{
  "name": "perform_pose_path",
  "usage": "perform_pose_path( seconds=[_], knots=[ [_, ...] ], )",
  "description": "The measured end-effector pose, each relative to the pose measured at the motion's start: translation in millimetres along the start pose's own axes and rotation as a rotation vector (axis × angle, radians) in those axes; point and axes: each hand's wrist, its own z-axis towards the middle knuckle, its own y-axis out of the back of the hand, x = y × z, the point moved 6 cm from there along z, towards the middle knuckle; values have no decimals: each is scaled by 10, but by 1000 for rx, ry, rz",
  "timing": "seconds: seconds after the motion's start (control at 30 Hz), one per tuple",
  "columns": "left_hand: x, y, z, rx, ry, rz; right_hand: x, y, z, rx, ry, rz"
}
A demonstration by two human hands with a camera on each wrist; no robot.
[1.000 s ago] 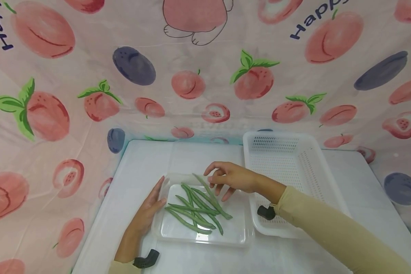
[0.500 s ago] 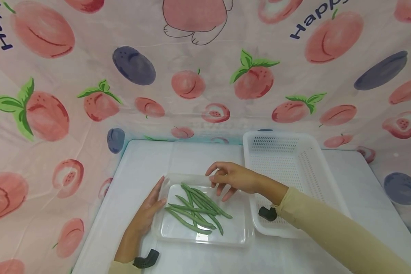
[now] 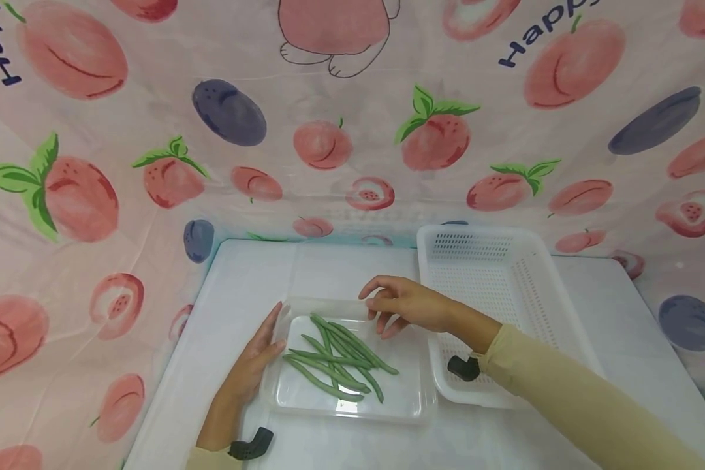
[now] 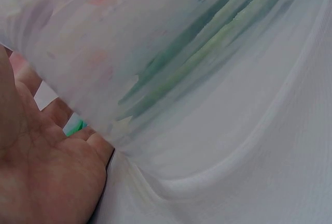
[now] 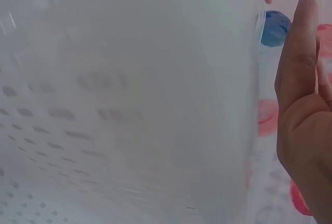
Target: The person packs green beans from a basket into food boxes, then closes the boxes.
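Observation:
Several green beans (image 3: 341,359) lie in a loose pile inside a clear plastic box (image 3: 408,411). At the box's left side rests my left hand (image 3: 252,365), its fingers extended along the wall and its thumb near the rim. The left wrist view shows that palm (image 4: 52,172) beside the wall, with beans (image 4: 207,53) visible through the plastic. Over the box's back right corner hovers my right hand (image 3: 408,303), fingers loosely bent and holding nothing. In the right wrist view the same hand (image 5: 306,99) appears at the right edge, apart from the plastic wall.
A white perforated basket (image 3: 549,281) stands directly to the right of the clear box, below my right forearm. Both sit on a white table (image 3: 247,274). A fruit-printed sheet (image 3: 352,98) hangs behind and at the sides.
One green bean, slanting up near my right hand a second ago, now lies flat on the pile, released. My right hand has drifted slightly right. My left hand has stayed still.

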Motion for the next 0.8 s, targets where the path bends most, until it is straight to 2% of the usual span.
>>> perform_pose_path(
  seconds=[0.2, 0.43, 0.53, 0.7, 0.8],
  knots=[
    [16, 14, -30, -1, 21, 12, 10, 29, -14, -39, 45, -22],
    [-11, 99, -12, 10, -21, -11, 51, 156, -51, -118, 51, -20],
    [-33, 164, 9, -1, -21, 10, 68, 233, -52, -163, 69, -23],
    [-136, 277, 73, -8, -6, 35, 107, 358, -35, -269, 105, -78],
    [-270, 317, 137, -2, 9, 80, 161, 412, -25, -331, 123, -135]
  ],
)
